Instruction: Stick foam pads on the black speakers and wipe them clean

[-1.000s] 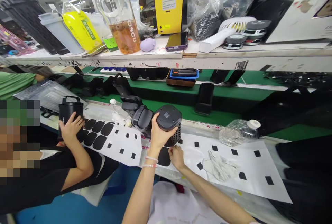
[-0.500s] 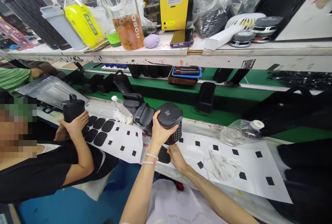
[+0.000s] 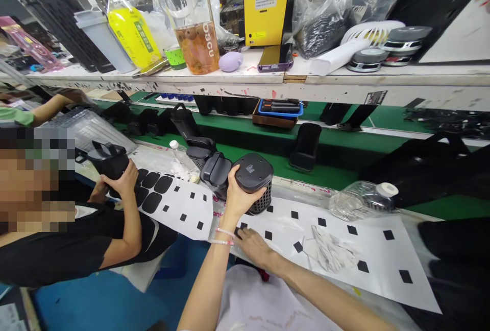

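Observation:
My left hand (image 3: 242, 199) grips a black boxy housing (image 3: 252, 173) with a flat, screwed end facing up and perforated sides. Its thumb and fingers spread around the upper part, above the white sheet. Below it, my right hand (image 3: 255, 249) is low over the white sheet (image 3: 283, 249), fingers bent and close together. Its fingertips are partly hidden behind my left wrist, beside a small dark patch (image 3: 242, 227); what they hold, if anything, I cannot make out. Small black squares (image 3: 294, 215) dot the sheet.
More black housings (image 3: 215, 170) stand left of mine. A white glove (image 3: 331, 249) and a clear plastic bottle (image 3: 360, 199) lie on the right. At left, a co-worker's hands (image 3: 124, 180) hold a similar housing. A cluttered shelf (image 3: 237, 83) spans above the green conveyor (image 3: 260, 147).
My right hand has moved left and slightly down, behind my left wrist. The rounded black pad at its fingertips no longer shows. My left hand still grips the housing.

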Tool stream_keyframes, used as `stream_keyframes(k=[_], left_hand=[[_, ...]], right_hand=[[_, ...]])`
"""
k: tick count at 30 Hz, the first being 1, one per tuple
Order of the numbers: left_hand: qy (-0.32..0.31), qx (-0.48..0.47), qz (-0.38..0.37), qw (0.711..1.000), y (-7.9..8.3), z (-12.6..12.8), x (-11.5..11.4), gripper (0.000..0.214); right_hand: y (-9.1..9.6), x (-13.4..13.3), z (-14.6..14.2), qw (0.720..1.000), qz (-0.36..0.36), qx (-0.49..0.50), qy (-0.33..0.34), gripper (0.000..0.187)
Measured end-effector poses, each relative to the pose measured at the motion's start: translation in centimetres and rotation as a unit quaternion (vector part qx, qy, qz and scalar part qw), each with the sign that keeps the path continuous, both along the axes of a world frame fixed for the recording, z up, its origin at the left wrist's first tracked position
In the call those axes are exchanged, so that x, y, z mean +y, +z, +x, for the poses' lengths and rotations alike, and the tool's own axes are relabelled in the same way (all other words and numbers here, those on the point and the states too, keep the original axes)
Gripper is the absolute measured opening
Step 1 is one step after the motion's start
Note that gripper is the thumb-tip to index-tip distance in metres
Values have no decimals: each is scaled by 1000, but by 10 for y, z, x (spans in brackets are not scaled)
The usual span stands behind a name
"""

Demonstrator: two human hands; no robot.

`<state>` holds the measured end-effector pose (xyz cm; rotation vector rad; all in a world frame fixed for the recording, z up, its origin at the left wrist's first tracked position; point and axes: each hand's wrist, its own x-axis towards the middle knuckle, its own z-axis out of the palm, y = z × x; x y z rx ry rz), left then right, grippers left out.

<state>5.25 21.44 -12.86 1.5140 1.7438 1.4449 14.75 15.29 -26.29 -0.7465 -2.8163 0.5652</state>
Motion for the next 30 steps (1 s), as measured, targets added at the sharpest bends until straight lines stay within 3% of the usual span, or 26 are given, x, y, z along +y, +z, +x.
stream_keyframes(k=[3, 6, 8, 9, 12, 14, 16, 22, 25, 30], left_hand=[[15, 4, 4, 1000, -1, -1, -1, 93], [33, 9, 10, 999, 2, 4, -7, 92], [30, 23, 25, 999, 6, 14, -14, 90], [15, 39, 42, 998, 8, 20, -18, 89], [-104, 95, 120, 983, 9, 41, -29, 93], [-202, 102, 155, 962, 5, 53, -33, 99], [-267, 90, 145, 948, 0, 62, -33, 104], [-406, 78, 44, 909, -2, 69, -31, 104], [-398, 104, 36, 911, 7, 66, -36, 100], [-357, 115, -26, 927, 24, 60, -48, 115]], right_hand=[[42, -17, 24, 997, 13, 11, 77, 27], [109, -25, 68, 988, -1, 114, 102, 23], [156, -27, 102, 962, -72, 263, 7, 25], [176, -27, 119, 929, -111, 351, -39, 24], [216, -28, 159, 802, -152, 501, -286, 15], [225, -27, 176, 727, -158, 528, -409, 21], [226, -25, 188, 690, -173, 532, -460, 27], [225, -26, 199, 682, -179, 508, -494, 26], [223, -28, 198, 661, -229, 514, -496, 28], [211, -22, 191, 630, -290, 502, -517, 31]])
